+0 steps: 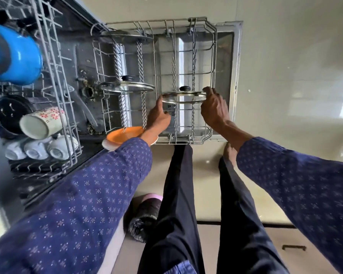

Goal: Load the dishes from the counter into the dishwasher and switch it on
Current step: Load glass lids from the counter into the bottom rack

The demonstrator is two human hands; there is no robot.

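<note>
I look straight down at the pulled-out lower rack (214,56) resting over the open dishwasher door (238,56). A glass lid with a black knob (183,95) stands on edge among the right-hand tines. My left hand (158,115) grips its left rim and my right hand (214,109) grips its right rim. A second glass lid (127,86) stands upright in the left half of the rack. Farther back stands a flat metal lid (125,35). An orange plate (123,135) sits at the rack's near left corner, partly under my left wrist.
The upper rack (53,80) on the left holds a blue pot (18,56), a dark pan (8,113), a flowered mug (42,122) and three white cups (38,149). My legs and a bare foot (230,153) stand just before the door. A dark bag (145,218) lies on the floor.
</note>
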